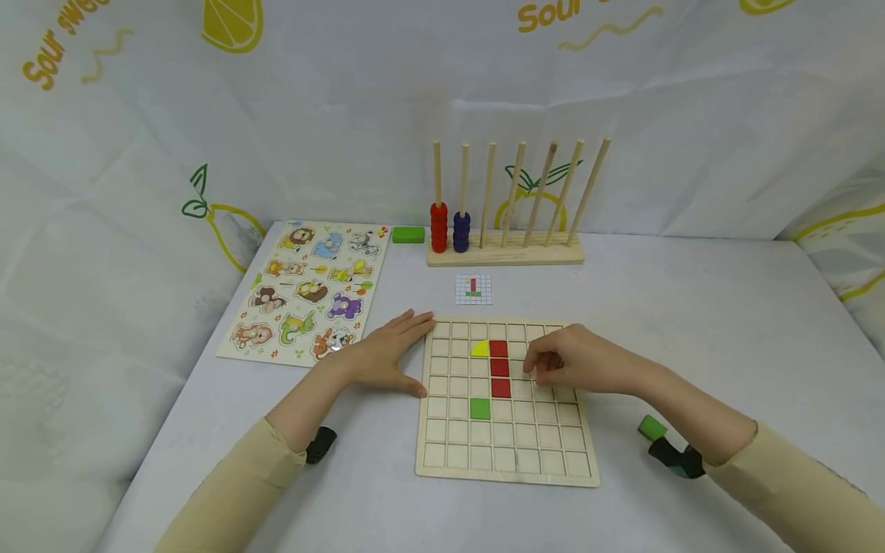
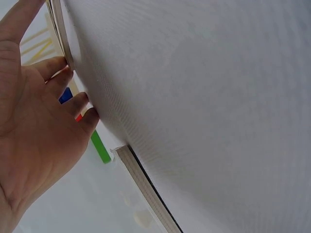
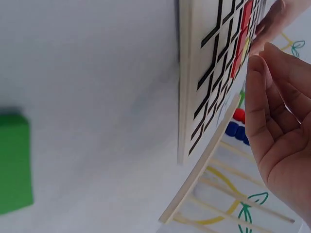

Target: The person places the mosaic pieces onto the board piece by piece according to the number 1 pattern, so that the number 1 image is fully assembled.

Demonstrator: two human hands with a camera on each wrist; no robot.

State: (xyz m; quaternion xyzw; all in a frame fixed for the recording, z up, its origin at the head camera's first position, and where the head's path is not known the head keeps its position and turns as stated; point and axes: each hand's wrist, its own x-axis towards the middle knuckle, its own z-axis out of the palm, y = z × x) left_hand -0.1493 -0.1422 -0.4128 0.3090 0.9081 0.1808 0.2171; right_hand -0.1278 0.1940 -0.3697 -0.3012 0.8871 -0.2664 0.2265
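A wooden grid board lies flat in the middle of the table. Set into its cells are a yellow quarter-round tile, a column of red tiles and one green tile. My left hand rests at the board's left edge, thumb and fingers spread along it. Over the board's right half hovers my right hand, its fingers curled and thumb and fingertips drawn together; I see nothing between them. Behind the board is a small printed pattern card showing coloured squares on a grid.
A wooden abacus with upright rods, red beads and blue beads stands at the back. An animal puzzle board lies at left. One green block sits beside the abacus, another green block near my right wrist. Dark straps show below both forearms.
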